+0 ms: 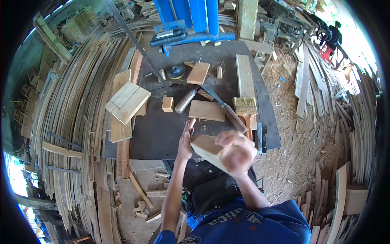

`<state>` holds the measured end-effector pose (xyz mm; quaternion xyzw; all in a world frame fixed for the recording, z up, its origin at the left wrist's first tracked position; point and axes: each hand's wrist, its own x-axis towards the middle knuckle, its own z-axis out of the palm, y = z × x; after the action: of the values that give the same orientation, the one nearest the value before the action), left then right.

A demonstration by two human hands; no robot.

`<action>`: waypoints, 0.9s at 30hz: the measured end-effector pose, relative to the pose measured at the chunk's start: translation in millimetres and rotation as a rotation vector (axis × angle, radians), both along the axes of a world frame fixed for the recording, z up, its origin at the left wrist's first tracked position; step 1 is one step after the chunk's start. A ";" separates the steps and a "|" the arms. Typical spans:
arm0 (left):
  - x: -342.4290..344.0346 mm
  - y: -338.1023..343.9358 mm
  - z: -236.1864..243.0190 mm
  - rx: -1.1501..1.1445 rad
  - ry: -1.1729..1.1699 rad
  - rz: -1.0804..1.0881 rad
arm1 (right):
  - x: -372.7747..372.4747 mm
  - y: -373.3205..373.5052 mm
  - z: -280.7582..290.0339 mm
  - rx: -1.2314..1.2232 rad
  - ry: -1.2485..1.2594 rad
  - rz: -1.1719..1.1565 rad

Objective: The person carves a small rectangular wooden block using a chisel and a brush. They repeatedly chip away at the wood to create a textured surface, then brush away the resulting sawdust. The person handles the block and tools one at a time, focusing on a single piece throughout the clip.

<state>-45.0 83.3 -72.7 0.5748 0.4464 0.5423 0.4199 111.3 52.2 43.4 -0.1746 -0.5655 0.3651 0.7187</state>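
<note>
A thick pale wooden block [208, 149] is raised over the near edge of the dark table. My right hand [236, 153] is closed around its right end, smeared by motion. Beside the block's left end, my left hand [186, 140] has its fingers stretched out and pointing away from me; whether the palm touches the wood is hard to tell. Just beyond lie a flat wooden board [206, 111] and a hammer-like tool [227, 110] with a dark head and wooden handle. A wide paintbrush [245, 110] rests to the right, bristles away from me.
On the dark table [162, 142] are a small wooden cube [167, 104], a reddish wooden piece [198, 73], a round black disc [176, 72] and a long plank [244, 75]. A grooved board [128, 101] lies left. Stacked strips [77, 93] flank the table; a blue metal stand [199, 20] rises behind.
</note>
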 end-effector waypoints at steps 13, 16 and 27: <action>41.6 0.7 42.2 0.055 0.310 -0.009 | 31.5 30.6 -4.3 -0.366 0.112 -0.505; 54.3 1.5 61.7 0.086 0.368 -0.098 | 34.7 28.9 -14.5 -0.305 0.231 -0.415; 80.2 18.4 77.1 0.182 0.406 -0.287 | 58.8 36.3 -26.8 -0.323 0.271 -0.623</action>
<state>35.2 101.7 4.4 0.7648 0.3847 0.3886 0.3407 170.1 88.4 16.6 -0.3996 -0.3202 0.2334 0.8267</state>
